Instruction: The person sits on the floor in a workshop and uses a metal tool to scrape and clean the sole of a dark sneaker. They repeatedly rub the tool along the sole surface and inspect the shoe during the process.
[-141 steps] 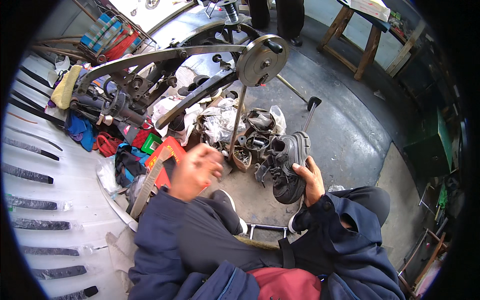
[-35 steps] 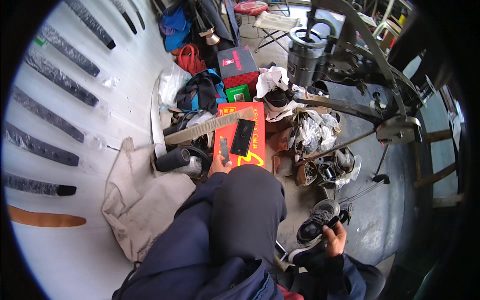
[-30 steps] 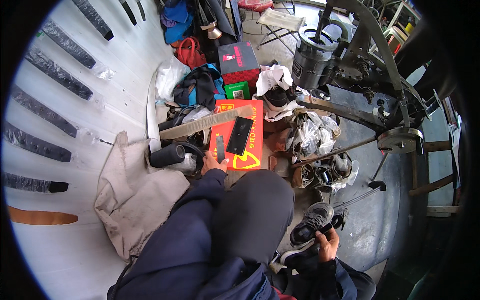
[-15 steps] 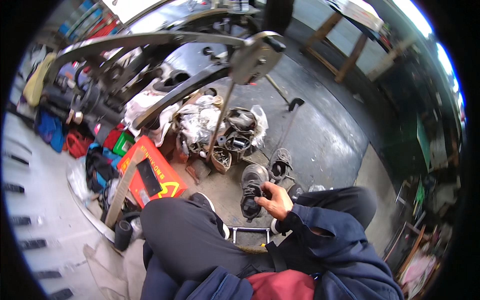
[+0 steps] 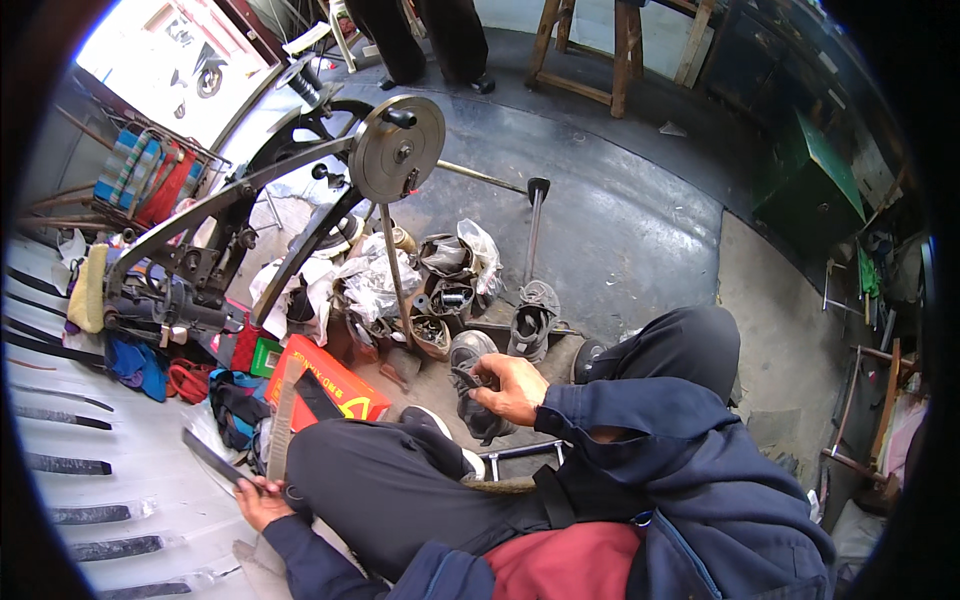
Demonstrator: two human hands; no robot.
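Observation:
My right hand [image 5: 517, 388] is closed on a worn grey lace-up shoe [image 5: 470, 352], holding it upright between my knees. Thumb and fingers grip its upper edge and cover part of it. At the lower left, beside my knee, my left hand [image 5: 262, 503] pinches the end of a thin, dark, flat strip [image 5: 208, 455]. Whether that strip is a blade or rubber I cannot tell. A second grey shoe [image 5: 533, 322] stands just beyond the held one. Below the held shoe is a small metal frame [image 5: 525, 455].
A hand-cranked sewing machine [image 5: 397, 150] rises ahead on the left. Bags of small parts [image 5: 375, 285] surround its leg. A red box [image 5: 350, 385] with a dark phone [image 5: 320, 397] lies by my left knee. Dark strips [image 5: 75, 465] line the left side. Another person's legs [image 5: 430, 40] stand far ahead.
My left hand has come into view at the lower left with the dark strip. My right hand still grips the shoe. The view has shifted, bringing a person's legs into sight at the top.

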